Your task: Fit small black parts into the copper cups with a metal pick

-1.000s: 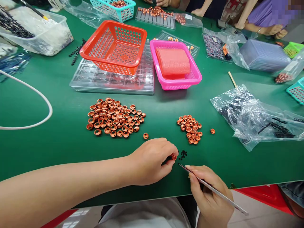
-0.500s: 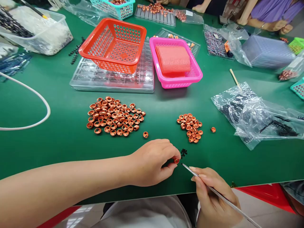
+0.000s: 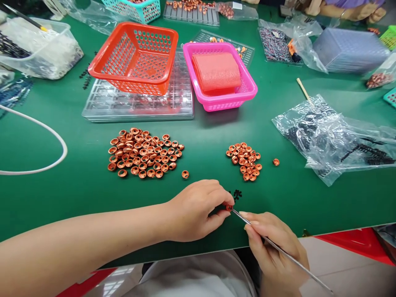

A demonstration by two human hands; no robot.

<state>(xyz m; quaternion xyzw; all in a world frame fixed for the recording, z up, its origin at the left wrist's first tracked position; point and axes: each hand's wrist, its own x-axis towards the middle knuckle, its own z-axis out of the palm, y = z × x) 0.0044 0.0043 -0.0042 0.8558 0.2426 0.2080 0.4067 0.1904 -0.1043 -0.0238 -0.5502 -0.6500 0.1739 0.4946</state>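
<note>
Between thumb and forefinger, my left hand (image 3: 198, 211) pinches a small copper-coloured cup-shaped piece (image 3: 229, 207) just above the table. My right hand (image 3: 275, 247) holds a thin metal pick (image 3: 287, 256) like a pen, its tip at the right edge of that piece. Whether the tip is inside the piece I cannot tell. Small black parts (image 3: 237, 194) lie right behind the fingertips. A large pile of copper pieces (image 3: 144, 153) is at the left, a smaller pile (image 3: 244, 161) at the right, with a single piece (image 3: 276, 162) beside it.
An orange basket (image 3: 139, 78) stands on clear plastic trays (image 3: 136, 109). Beside it is a pink basket (image 3: 227, 104) with folded pink foam (image 3: 216, 72). Plastic bags (image 3: 328, 140) of black parts lie right; a white cable (image 3: 58, 138) loops left. Another person's hands (image 3: 361, 12) are at the far right.
The pick's tip has moved left from beside the black parts to the copper piece in my left hand. My right hand has shifted slightly left, and the camera view has shifted a little.
</note>
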